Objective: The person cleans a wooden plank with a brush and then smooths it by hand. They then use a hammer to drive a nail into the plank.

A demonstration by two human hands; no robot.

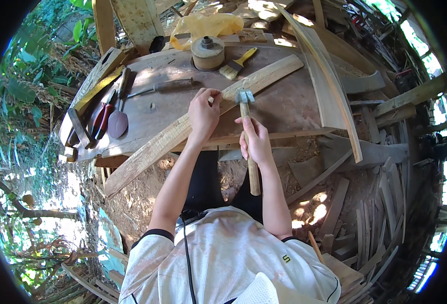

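Note:
A long pale wooden plank [150, 153] lies slantwise across the brown wooden workbench [289, 109], its near end sticking out past the front edge. My left hand [205, 114] rests at the plank's middle, fingertips pinched together; what they hold, if anything, is too small to make out. My right hand [256, 142] is closed round the wooden handle of a hammer [254, 178]. The hammer's metal head is over the plank, just right of my left fingertips; I cannot tell whether it touches the wood.
Behind the plank are a yellow-handled paintbrush [238, 63], a round container [208, 52] and a yellow plastic bag [206, 25]. A wooden-handled tool [168, 85], red-handled pliers [102, 119] and a trowel-like tool [117, 124] lie left. Curved boards [317, 76] lean right; scrap wood [380, 213] covers ground.

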